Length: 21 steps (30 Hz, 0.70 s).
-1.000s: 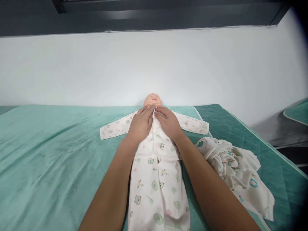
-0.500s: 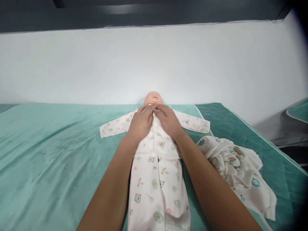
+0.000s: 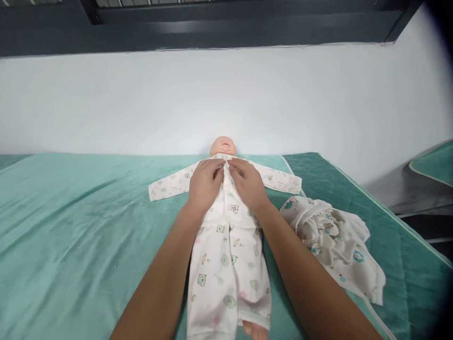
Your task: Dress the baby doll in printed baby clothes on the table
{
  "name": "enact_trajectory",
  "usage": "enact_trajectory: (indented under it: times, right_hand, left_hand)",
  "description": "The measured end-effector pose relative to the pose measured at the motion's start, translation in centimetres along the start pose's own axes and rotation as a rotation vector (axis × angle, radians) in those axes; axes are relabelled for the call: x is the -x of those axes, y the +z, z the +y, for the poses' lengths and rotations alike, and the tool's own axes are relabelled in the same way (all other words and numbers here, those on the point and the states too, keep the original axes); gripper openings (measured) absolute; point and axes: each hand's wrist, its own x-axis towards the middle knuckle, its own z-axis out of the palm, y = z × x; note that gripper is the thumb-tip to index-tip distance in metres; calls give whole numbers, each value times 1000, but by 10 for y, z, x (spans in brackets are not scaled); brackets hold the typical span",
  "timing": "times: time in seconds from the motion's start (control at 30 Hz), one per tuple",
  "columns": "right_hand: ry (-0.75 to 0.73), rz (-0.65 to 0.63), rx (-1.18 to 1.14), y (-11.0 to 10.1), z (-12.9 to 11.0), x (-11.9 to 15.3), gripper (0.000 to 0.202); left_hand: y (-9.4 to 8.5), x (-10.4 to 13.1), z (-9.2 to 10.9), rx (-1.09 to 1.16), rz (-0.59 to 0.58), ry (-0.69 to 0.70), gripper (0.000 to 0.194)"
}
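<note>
Head view: shirt (image 3: 221, 210) beneath hands (image 3: 205, 185) (image 3: 249, 185)

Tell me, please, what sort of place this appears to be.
Probably a bedroom or dormitory, perhaps with bunk beds. Green bedding is spread over a broad, bed-like surface, right up against a plain white wall, and a dark frame, like that of an upper bunk, spans the top of the view.

white wall (image 3: 226, 99) below a dark metal frame (image 3: 226, 30)
</note>
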Motion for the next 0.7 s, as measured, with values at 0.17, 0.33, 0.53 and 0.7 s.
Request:
enact_trajectory:
  times: [0.17,0.33,0.53,0.7]
  right_hand:
    - [12,12,53,0,-3,15,35]
    - [-29,46,85,1,-4,20,34]
    - [-45,74,50,3,-5,14,28]
    - [-42,26,60,3,-3,10,26]
  left_hand:
    - [2,7,-3,-20,-4,-30,33]
    - [4,5,-8,-34,-70,-33,37]
    - [4,3,-10,-32,-108,-85,37]
    - [6,2,-12,55,-53,-105,31]
